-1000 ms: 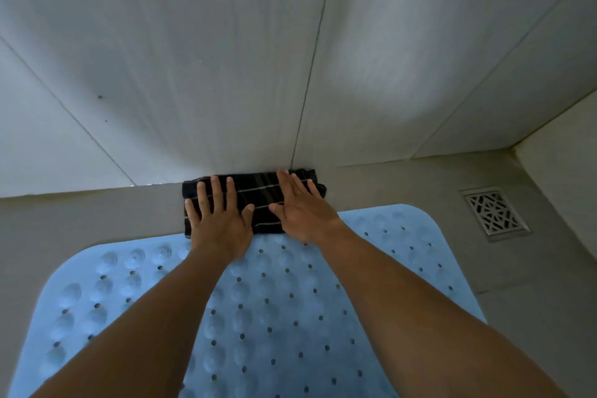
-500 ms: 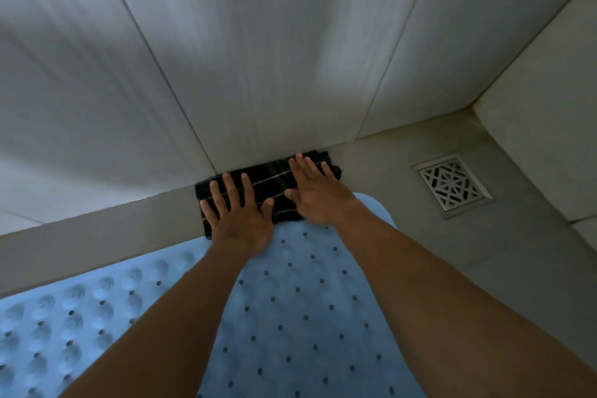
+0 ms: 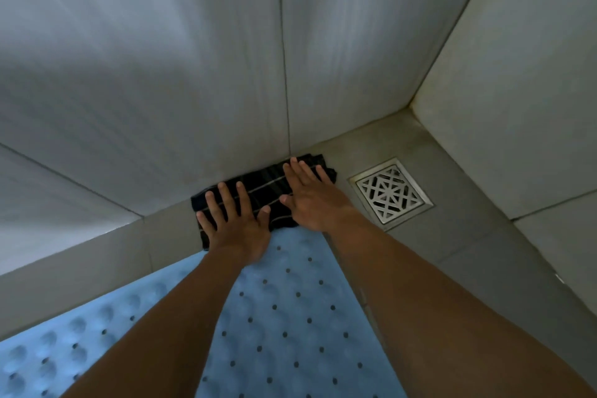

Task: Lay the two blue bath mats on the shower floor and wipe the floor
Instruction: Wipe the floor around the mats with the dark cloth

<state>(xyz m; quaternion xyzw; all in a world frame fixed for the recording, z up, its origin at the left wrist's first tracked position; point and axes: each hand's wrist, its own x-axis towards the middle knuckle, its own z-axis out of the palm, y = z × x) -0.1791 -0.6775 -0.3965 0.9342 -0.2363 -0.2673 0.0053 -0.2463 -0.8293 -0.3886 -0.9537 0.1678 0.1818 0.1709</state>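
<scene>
Head view: I saw the left hand [image 3: 237, 229] and right hand [image 3: 315, 200], fingers straight and spread, pressing the dark striped cloth [image 3: 265, 191] flat against the wall [image 3: 193, 74]; it had slid rightward since the last frame, nearly reaching the drain [image 3: 391, 194], blue mat [image 3: 290, 333] lying beneath the forearms

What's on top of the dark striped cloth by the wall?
Both hands lie flat on the cloth, fingers spread: left hand on its left part, right hand on its right. Its striped middle shows between them; the parts under the palms are hidden.
</scene>
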